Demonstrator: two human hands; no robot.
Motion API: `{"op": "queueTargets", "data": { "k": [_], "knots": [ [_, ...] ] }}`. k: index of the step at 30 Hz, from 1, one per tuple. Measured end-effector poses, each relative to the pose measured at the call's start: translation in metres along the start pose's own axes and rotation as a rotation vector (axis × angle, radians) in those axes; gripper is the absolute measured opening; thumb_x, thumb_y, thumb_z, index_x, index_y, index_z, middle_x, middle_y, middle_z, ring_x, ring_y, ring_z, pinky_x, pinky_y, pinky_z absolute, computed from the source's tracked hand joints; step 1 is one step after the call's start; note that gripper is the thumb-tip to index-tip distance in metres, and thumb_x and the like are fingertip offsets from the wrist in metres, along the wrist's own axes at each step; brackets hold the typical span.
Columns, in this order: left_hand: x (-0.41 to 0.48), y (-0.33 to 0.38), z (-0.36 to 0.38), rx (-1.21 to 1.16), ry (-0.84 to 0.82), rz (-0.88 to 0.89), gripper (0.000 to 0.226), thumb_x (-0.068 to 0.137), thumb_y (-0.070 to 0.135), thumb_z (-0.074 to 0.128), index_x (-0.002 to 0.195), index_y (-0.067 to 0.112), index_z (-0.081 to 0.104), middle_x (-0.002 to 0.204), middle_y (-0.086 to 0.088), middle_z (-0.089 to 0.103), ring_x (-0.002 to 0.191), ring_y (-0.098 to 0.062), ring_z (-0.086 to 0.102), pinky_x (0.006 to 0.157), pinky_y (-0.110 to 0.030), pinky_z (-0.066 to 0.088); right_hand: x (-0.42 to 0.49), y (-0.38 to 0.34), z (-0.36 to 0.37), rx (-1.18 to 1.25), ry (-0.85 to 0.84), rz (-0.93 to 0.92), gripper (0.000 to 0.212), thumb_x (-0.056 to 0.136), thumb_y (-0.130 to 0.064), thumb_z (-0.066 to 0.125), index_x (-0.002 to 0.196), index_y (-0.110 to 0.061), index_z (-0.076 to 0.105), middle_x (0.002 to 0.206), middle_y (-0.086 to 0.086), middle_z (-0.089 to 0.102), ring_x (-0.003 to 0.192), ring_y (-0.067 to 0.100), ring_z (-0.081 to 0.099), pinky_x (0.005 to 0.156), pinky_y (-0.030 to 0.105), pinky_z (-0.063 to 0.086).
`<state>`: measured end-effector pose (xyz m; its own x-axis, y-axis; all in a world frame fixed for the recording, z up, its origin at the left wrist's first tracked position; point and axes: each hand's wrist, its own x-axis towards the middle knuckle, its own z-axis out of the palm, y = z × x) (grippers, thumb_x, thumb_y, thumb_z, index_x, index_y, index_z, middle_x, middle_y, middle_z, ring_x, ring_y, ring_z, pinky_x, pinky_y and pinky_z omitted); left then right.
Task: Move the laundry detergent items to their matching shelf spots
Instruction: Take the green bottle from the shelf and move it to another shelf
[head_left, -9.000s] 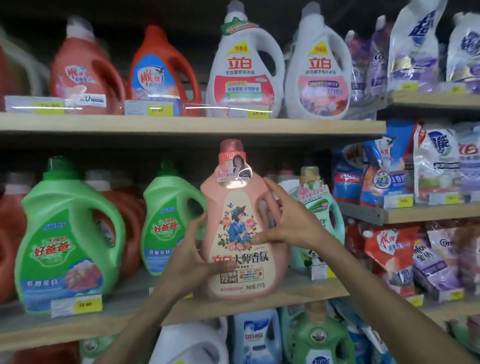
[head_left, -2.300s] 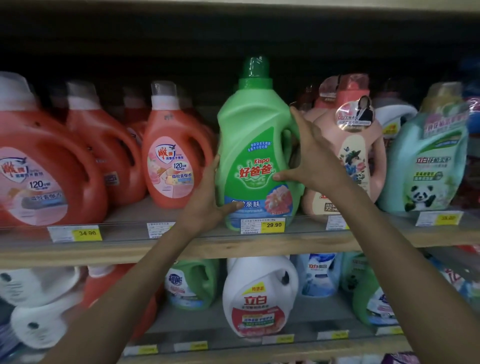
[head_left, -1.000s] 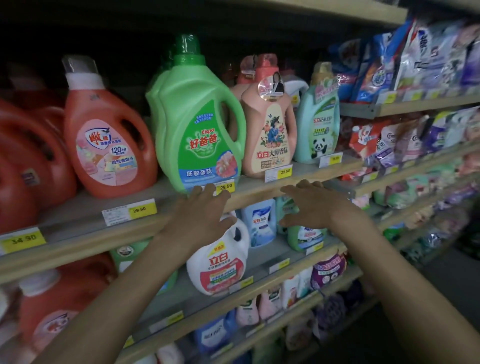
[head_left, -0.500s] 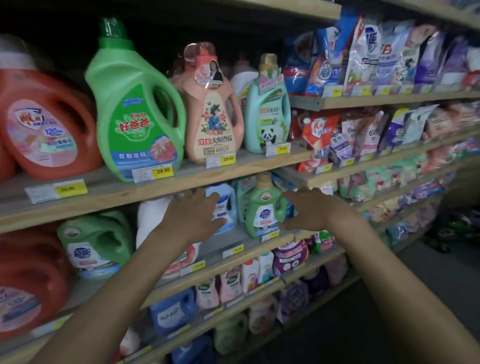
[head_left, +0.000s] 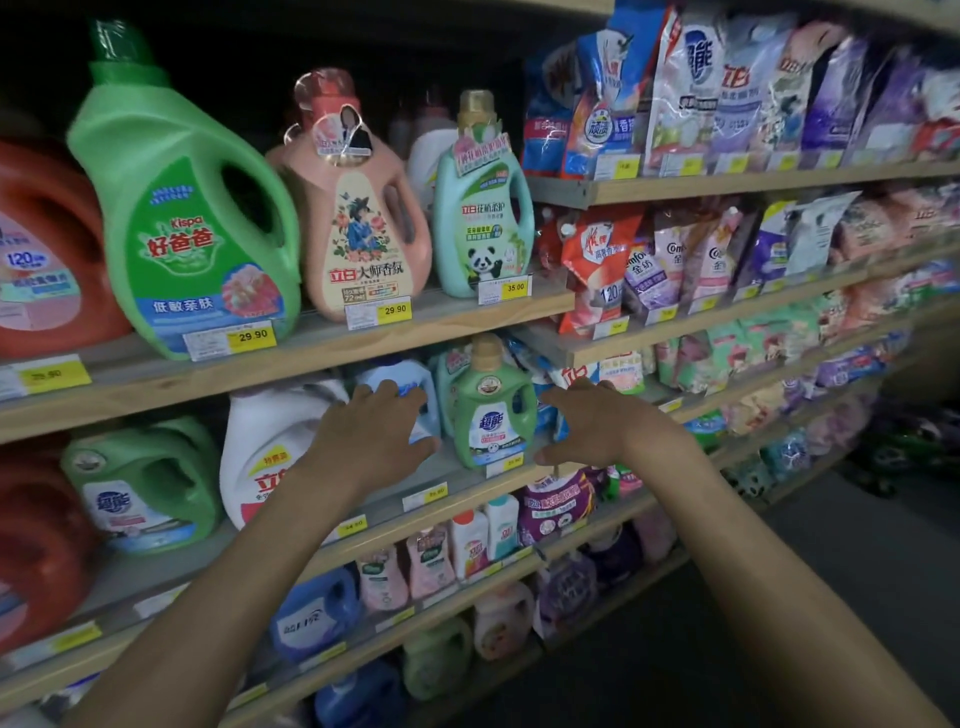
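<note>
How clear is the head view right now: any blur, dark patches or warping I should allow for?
Head view: the middle is sharp, with the 29.90 tag and the small green bottle between both hands readable; the red jug at far left is smeared; the shelf recess up top and the floor at lower right are very dark; wide-angle bending slants the shelves.

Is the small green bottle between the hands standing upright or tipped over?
Upright. The small green bottle stands on its base on the shelf, tan cap on top, label facing forward.

Left hand (head_left: 376, 436) outstretched, fingers spread; right hand (head_left: 592, 423) likewise, empty
</note>
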<state>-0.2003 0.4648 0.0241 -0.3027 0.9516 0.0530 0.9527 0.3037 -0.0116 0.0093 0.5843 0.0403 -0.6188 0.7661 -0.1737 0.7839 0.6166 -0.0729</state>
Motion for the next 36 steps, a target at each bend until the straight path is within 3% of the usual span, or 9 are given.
{"op": "queueTargets", "data": {
  "k": [4, 10, 22, 26, 31, 36],
  "knots": [
    [0.019, 0.003, 0.000, 0.017, -0.002, -0.003, 0.060, 0.098, 0.056, 0.048, 0.149, 0.025, 0.038, 0.145, -0.003, 0.044, 0.134, -0.030, 0.042, 0.099, -0.043, 0.045, 0.018, 0.010, -0.004, 0.012, 0.019, -0.008, 0.080, 0.086, -0.055, 0.066, 0.150, -0.024, 0.031, 0.154, 0.008, 0.029, 0.143, 0.034, 0.025, 0.107, 0.050, 0.039],
    [0.056, 0.004, 0.005, -0.006, 0.008, -0.025, 0.058, 0.097, 0.056, 0.049, 0.146, 0.027, 0.039, 0.141, -0.005, 0.046, 0.133, -0.030, 0.043, 0.100, -0.043, 0.046, 0.052, 0.025, -0.015, 0.006, 0.034, -0.038, 0.086, 0.087, -0.052, 0.066, 0.155, -0.026, 0.022, 0.160, 0.009, 0.021, 0.146, 0.033, 0.020, 0.111, 0.049, 0.035],
    [0.123, 0.008, 0.007, -0.044, 0.077, -0.097, 0.056, 0.096, 0.057, 0.052, 0.141, 0.025, 0.045, 0.137, -0.005, 0.050, 0.128, -0.031, 0.049, 0.097, -0.043, 0.046, 0.130, 0.057, -0.039, -0.025, 0.043, -0.107, 0.079, 0.084, -0.051, 0.069, 0.147, -0.019, 0.034, 0.148, 0.012, 0.036, 0.131, 0.033, 0.042, 0.101, 0.046, 0.044],
    [0.133, 0.013, 0.030, -0.087, 0.046, -0.108, 0.056, 0.098, 0.055, 0.050, 0.145, 0.025, 0.043, 0.141, -0.004, 0.049, 0.131, -0.030, 0.047, 0.099, -0.043, 0.045, 0.151, 0.065, -0.028, 0.002, 0.040, -0.132, 0.078, 0.083, -0.048, 0.071, 0.146, -0.019, 0.037, 0.150, 0.012, 0.036, 0.136, 0.034, 0.036, 0.105, 0.047, 0.040],
    [0.144, 0.010, 0.076, -0.074, -0.044, -0.138, 0.058, 0.098, 0.055, 0.049, 0.147, 0.024, 0.040, 0.146, -0.004, 0.047, 0.133, -0.030, 0.047, 0.098, -0.046, 0.049, 0.174, 0.071, -0.002, 0.040, -0.030, -0.186, 0.092, 0.087, -0.048, 0.068, 0.157, -0.026, 0.013, 0.164, 0.011, 0.014, 0.148, 0.035, 0.015, 0.113, 0.044, 0.028],
    [0.156, 0.005, 0.114, -0.070, -0.065, -0.153, 0.055, 0.097, 0.055, 0.049, 0.144, 0.027, 0.041, 0.142, -0.003, 0.051, 0.129, -0.028, 0.051, 0.095, -0.044, 0.051, 0.195, 0.083, 0.030, 0.057, -0.044, -0.150, 0.086, 0.087, -0.049, 0.069, 0.155, -0.024, 0.023, 0.162, 0.010, 0.020, 0.146, 0.034, 0.023, 0.111, 0.045, 0.035]
  ]
}}
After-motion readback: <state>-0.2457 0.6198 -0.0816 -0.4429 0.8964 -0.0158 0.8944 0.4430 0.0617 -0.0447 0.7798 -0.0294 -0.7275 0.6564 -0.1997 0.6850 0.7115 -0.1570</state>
